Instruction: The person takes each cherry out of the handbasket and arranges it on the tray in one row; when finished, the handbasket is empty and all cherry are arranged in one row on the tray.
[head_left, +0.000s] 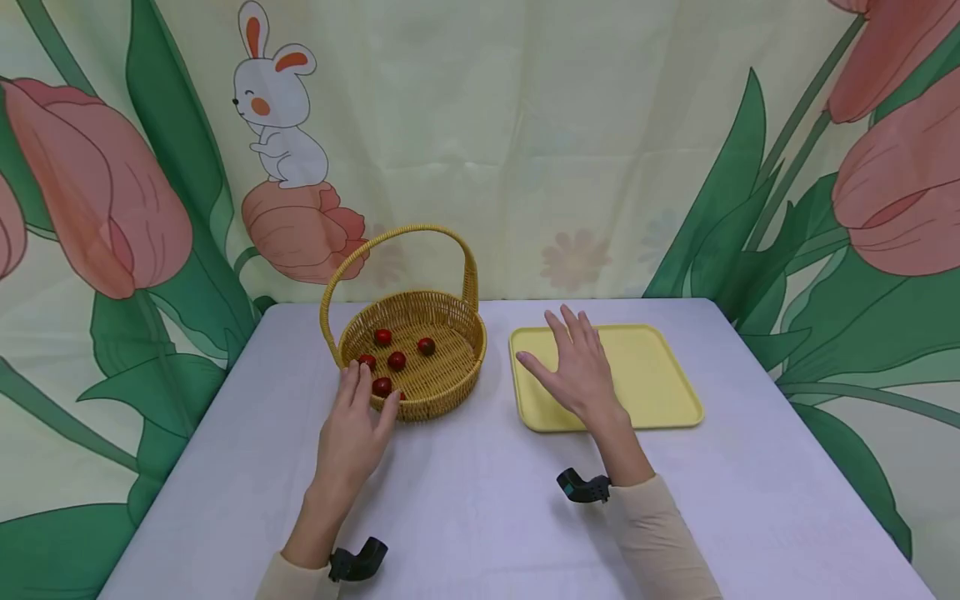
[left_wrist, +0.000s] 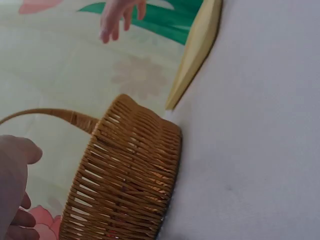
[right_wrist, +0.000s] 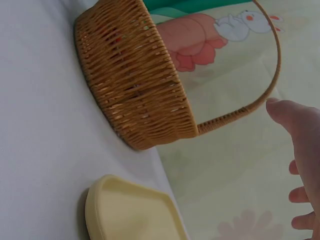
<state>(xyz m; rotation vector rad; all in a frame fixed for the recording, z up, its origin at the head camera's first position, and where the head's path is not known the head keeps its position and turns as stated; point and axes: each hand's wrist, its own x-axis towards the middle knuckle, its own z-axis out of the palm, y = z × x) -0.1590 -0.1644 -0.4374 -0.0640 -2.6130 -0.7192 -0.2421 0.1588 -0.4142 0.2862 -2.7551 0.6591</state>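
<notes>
A round woven basket (head_left: 457, 396) with a tall arched handle stands left of centre, holding several small, shiny dark red round fruits (head_left: 397, 361). My left hand (head_left: 352, 446) hovers over its near left rim, fingers loosely extended and holding nothing. In the left wrist view that hand (left_wrist: 14, 175) appears above the woven wall (left_wrist: 125, 170). To the right lies a pale yellow rectangular tray (head_left: 660, 383) with nothing on it. Above its left part, my right hand (head_left: 581, 371) is held with fingers spread, nothing in its grasp. The right wrist view shows that hand (right_wrist: 305, 145) raised off the tray (right_wrist: 135, 215).
A white cloth (head_left: 465, 500) covers the table. Behind it hangs a curtain (head_left: 600, 150) printed with tulips and a rabbit. Both wrists wear a black camera mount, one at the left wrist (head_left: 358, 560) and one at the right wrist (head_left: 583, 486).
</notes>
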